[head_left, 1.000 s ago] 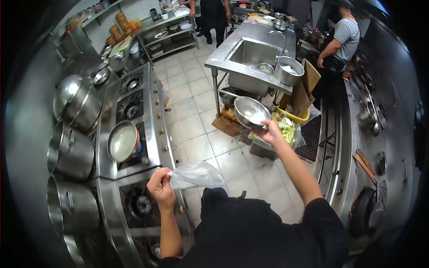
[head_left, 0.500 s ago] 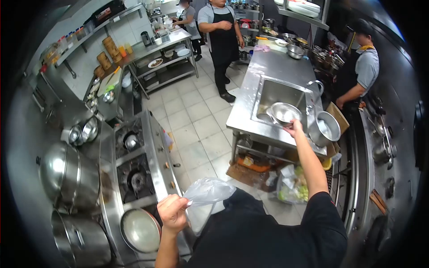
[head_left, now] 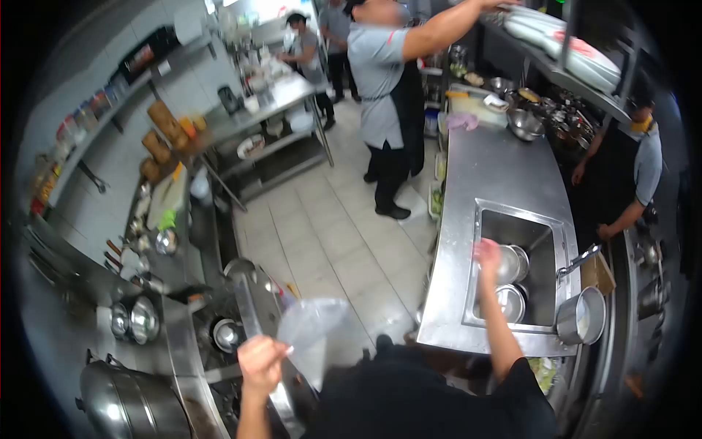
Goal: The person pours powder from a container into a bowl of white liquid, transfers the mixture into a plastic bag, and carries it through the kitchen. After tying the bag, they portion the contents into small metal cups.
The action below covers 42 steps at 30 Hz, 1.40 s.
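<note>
My left hand [head_left: 262,362] is closed on the gathered edge of a clear plastic bag [head_left: 313,329], which hangs out to the right over the floor beside the stove. My right hand [head_left: 488,256], smeared by motion, is over the left side of the steel sink [head_left: 474,293]. Right beside its fingers is a metal bowl [head_left: 506,267]; I cannot tell whether they grip it. A second round metal vessel [head_left: 510,304] sits lower in the basin, and another rim shows behind the first bowl.
A steel pot [head_left: 581,316] stands at the sink's right corner, near the faucet [head_left: 581,260]. One co-worker [head_left: 380,95] reaches up to the overhead shelf; another person [head_left: 629,161] stands beyond the counter. The stove [head_left: 219,333] and a large lidded pot [head_left: 131,395] are at left.
My view has shifted forward. The bowl my right hand held by its rim is now down in the sink area. The co-worker has turned and raised an arm. My left hand keeps the bag.
</note>
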### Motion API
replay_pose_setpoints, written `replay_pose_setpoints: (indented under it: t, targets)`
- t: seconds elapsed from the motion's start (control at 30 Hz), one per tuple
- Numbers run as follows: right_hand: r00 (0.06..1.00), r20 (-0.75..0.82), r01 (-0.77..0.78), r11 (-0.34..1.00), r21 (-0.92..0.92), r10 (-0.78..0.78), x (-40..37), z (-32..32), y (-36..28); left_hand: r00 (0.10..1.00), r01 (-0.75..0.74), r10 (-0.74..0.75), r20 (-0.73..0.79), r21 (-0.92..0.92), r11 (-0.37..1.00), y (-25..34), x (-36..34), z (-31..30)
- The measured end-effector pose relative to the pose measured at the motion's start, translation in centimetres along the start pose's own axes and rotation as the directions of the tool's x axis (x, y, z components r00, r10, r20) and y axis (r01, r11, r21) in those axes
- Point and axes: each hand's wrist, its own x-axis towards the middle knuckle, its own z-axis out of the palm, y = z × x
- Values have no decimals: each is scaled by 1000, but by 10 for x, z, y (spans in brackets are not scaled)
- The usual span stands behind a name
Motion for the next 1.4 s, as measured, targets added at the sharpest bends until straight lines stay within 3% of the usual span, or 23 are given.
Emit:
replay_pose_setpoints:
  t: [0.03,0.07,0.1,0.13,0.2,0.23,0.3,0.33,0.4,0.43,0.47,0.5,0.57,0.63,0.7,0.83,0.9,1.03,1.1,1.23,1.3,1.37,1.4]
  targets:
    - [940,335,-76,997,13,67,-23,60,-28,999,-20,21,49,-25,999,-11,20,3]
    - [714,698,-282,938,202,65,-36,107,-43,994,-25,37,104,-107,994,-22,41,8]
    - [524,824,-192,972,-133,216,-38,147,-20,986,-48,76,150,-187,981,-36,63,13]
    - [368,909,-109,980,-165,194,-43,190,-43,971,-75,130,202,-262,962,-52,81,17]
    - [246,969,-110,994,15,13,-42,261,-39,946,-113,200,257,-315,942,-81,119,25]
    - [264,964,-118,993,17,15,-34,287,-36,916,-138,257,307,-360,923,-96,135,26]
    - [95,992,-371,921,118,-88,-8,333,-30,880,-174,315,356,-376,910,-132,163,32]
    - [106,992,-399,910,111,-75,7,347,-33,860,-196,360,362,-416,888,-152,176,37]
    - [53,991,-350,932,-96,122,29,362,-41,839,-205,411,357,-491,846,-189,197,49]
    - [60,987,-380,918,-113,146,31,369,-45,835,-215,434,338,-526,823,-204,204,57]
    - [148,915,-129,925,-357,374,42,377,-54,815,-206,449,367,-541,815,-219,214,65]
    - [296,782,105,795,-597,548,55,383,-58,801,-212,476,363,-571,793,-235,228,74]
    - [445,676,264,635,-726,588,59,376,-28,747,-204,552,370,-662,721,-264,246,91]
    - [536,490,470,240,-850,687,61,370,-19,723,-230,600,341,-701,675,-295,270,107]
    - [642,342,333,152,-931,686,80,354,-22,672,-231,629,392,-696,680,-321,288,119]
    - [793,278,193,210,-959,542,114,359,-72,608,-169,639,470,-710,684,-366,322,141]
    - [785,415,368,194,-909,460,121,369,-83,664,-94,533,524,-649,755,-391,334,151]
    - [793,487,382,324,-865,366,158,386,-109,730,-62,451,513,-608,792,-415,373,169]
    - [779,495,387,326,-862,385,181,383,-119,782,89,352,515,-650,754,-417,389,180]
    - [770,529,235,611,-756,357,232,365,-121,804,36,358,474,-641,767,-403,432,206]
    - [752,636,338,725,-600,176,266,366,-113,961,148,148,233,-887,437,-371,449,247]
    - [729,684,470,710,-524,22,289,383,-103,954,223,128,270,-928,298,-332,465,288]
    - [714,700,558,627,-543,-29,299,392,-105,951,235,123,284,-920,313,-322,471,307]
